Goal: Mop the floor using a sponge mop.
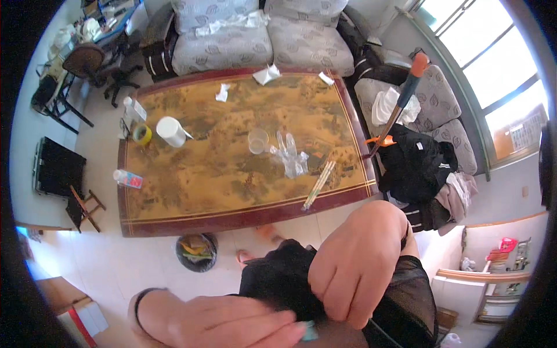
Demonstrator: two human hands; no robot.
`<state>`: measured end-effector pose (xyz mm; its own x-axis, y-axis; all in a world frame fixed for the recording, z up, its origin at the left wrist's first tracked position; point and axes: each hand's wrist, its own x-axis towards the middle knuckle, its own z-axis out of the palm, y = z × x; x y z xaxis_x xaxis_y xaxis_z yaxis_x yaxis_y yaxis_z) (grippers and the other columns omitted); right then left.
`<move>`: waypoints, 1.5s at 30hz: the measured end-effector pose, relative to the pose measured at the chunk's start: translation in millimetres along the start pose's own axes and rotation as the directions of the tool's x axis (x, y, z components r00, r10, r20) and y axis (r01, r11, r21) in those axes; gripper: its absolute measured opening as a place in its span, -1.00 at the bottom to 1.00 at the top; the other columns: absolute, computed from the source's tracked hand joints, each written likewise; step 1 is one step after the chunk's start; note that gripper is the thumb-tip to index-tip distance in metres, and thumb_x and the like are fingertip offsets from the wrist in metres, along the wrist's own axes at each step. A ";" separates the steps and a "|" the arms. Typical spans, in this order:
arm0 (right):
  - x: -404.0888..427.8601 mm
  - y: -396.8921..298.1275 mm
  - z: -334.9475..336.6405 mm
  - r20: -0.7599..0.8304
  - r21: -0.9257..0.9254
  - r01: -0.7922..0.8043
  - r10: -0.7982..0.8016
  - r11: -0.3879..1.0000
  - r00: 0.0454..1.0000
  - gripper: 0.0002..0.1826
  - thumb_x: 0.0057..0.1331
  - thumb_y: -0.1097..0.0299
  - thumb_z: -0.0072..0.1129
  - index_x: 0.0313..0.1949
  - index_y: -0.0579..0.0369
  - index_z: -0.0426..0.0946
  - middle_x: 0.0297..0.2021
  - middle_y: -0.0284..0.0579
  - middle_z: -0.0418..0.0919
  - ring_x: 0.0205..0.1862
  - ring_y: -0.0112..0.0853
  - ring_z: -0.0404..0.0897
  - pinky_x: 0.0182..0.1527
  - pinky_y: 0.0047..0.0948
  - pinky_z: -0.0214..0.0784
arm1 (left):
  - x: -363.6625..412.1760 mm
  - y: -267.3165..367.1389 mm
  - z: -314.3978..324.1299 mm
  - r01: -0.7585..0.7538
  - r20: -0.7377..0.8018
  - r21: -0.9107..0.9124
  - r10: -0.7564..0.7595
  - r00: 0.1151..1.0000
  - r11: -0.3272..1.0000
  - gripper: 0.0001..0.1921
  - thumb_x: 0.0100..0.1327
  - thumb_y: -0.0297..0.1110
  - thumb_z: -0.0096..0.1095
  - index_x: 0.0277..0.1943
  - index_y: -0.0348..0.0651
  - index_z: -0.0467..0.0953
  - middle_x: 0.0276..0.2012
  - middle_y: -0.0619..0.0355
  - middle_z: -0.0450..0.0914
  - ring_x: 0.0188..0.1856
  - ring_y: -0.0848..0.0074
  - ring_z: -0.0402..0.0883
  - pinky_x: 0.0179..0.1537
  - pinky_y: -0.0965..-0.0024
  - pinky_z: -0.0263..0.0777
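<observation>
Close to the camera, my left hand (pixel 222 319) lies at the bottom with its fingers pointing right, slightly blurred; a small teal bit (pixel 310 331) shows at its fingertips. My right hand (pixel 357 265) is above and to the right of it, back up, fingers bent down over black clothing; what they touch is hidden. Beyond the hands is a low coffee table (pixel 248 219) with a toilet paper roll (pixel 171 132), a clear plastic cup (pixel 258 141), a crumpled clear plastic wrapper (pixel 293 161), wrapped disposable chopsticks (pixel 319 185) and crumpled tissues (pixel 267 75).
At the table's left are a tape roll (pixel 142 134), a white bottle (pixel 135 109) and a small labelled bottle (pixel 128 179). A lined trash bin (pixel 196 253) stands on the floor. A long-handled tool (pixel 404 95) leans at the table's right end, beside clothes (pixel 413 165) on a sofa.
</observation>
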<state>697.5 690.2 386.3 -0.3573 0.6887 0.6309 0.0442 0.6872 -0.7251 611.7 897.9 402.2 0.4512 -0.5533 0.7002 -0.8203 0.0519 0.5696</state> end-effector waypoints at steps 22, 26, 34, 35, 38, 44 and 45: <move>23.9 -26.6 21.7 -0.163 -0.046 -0.144 0.134 0.989 0.977 -0.84 0.22 0.32 0.14 -0.37 0.16 0.48 -0.44 -0.12 0.47 -0.46 -0.23 0.46 -0.50 -0.36 0.25 | 31.3 28.3 48.6 -0.391 -0.213 0.388 0.494 0.843 0.835 -0.90 -0.05 -0.57 0.19 -0.43 -0.42 0.55 -0.46 -0.03 0.53 -0.47 0.38 0.53 -0.49 0.50 0.45; 25.1 -25.7 26.5 -0.174 0.023 -0.170 0.171 0.985 0.970 -0.84 0.20 0.32 0.17 -0.39 0.14 0.47 -0.44 -0.13 0.47 -0.46 -0.21 0.46 -0.49 -0.34 0.24 | 32.6 31.3 49.4 -0.400 -0.170 0.396 0.493 0.853 0.827 -0.91 -0.02 -0.58 0.16 -0.42 -0.41 0.54 -0.46 -0.02 0.53 -0.45 0.39 0.54 -0.47 0.48 0.46; 22.1 -23.2 38.7 -0.115 0.091 -0.238 0.247 0.967 0.962 -0.78 0.04 0.26 0.29 -0.49 0.12 0.49 -0.54 -0.18 0.49 -0.48 -0.18 0.44 -0.48 -0.27 0.21 | 31.2 38.8 58.5 -0.499 -0.042 0.453 0.577 0.816 0.739 -0.88 0.07 -0.52 0.07 -0.38 -0.38 0.52 -0.42 0.00 0.53 -0.40 0.37 0.54 -0.36 0.47 0.45; 20.6 -22.7 40.6 -0.112 0.086 -0.240 0.249 0.967 0.962 -0.78 0.04 0.26 0.29 -0.49 0.12 0.49 -0.54 -0.18 0.49 -0.48 -0.18 0.44 -0.48 -0.27 0.21 | 33.4 38.4 57.3 -0.551 0.029 0.417 0.595 0.803 0.723 -0.87 0.08 -0.51 0.05 -0.36 -0.38 0.52 -0.41 0.02 0.53 -0.39 0.38 0.53 -0.36 0.47 0.43; 18.9 -19.5 41.0 -0.060 0.163 -0.233 0.246 0.959 0.968 -0.79 0.06 0.28 0.27 -0.46 0.14 0.48 -0.51 -0.15 0.49 -0.44 -0.16 0.43 -0.45 -0.26 0.21 | 30.9 40.0 66.2 -0.567 0.059 0.434 0.605 0.794 0.700 -0.85 0.10 -0.48 0.02 -0.33 -0.37 0.51 -0.40 0.03 0.51 -0.38 0.40 0.52 -0.37 0.48 0.40; 24.2 -20.6 44.2 0.031 0.170 -0.234 0.232 0.957 0.972 -0.86 0.20 0.32 0.13 -0.39 0.11 0.44 -0.43 -0.13 0.43 -0.39 -0.16 0.40 -0.37 -0.26 0.21 | 37.4 53.3 54.1 -0.575 0.177 0.434 0.560 0.809 0.694 -0.82 0.08 -0.44 0.02 -0.32 -0.36 0.50 -0.39 0.03 0.50 -0.40 0.41 0.49 -0.38 0.50 0.36; 24.9 -22.0 44.8 0.017 0.195 -0.262 0.264 0.945 0.964 -0.83 0.15 0.30 0.18 -0.42 0.12 0.45 -0.48 -0.15 0.44 -0.41 -0.15 0.40 -0.38 -0.25 0.21 | 38.5 53.6 52.2 -0.604 0.243 0.409 0.557 0.794 0.684 -0.81 0.07 -0.43 0.02 -0.32 -0.35 0.50 -0.39 0.03 0.49 -0.41 0.41 0.48 -0.38 0.50 0.36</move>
<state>645.8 681.9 405.6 -0.3483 0.8417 0.4125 -0.0462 0.4241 -0.9044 566.8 836.0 437.2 -0.1835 -0.6127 0.7688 -0.9773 0.0298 -0.2096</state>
